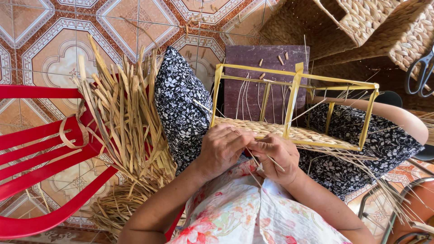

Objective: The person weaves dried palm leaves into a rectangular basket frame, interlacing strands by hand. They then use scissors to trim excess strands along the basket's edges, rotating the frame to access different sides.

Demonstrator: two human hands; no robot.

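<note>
A yellow box-shaped frame (294, 86) rests across my lap, its near side filled with woven straw (271, 129). My left hand (221, 149) is closed on the woven edge at the frame's near left corner. Just right of it, my right hand (278, 158) pinches thin straw strands (273, 161) that run down toward my floral top. Both hands touch each other below the frame. My legs in black floral fabric (181, 104) carry the frame.
A bundle of dried straw (126, 126) lies on a red plastic chair (40, 149) at my left. Finished woven baskets (361, 22) and scissors (420, 72) sit top right. A purple board (253, 68) lies beyond the frame, on a patterned tile floor (54, 54).
</note>
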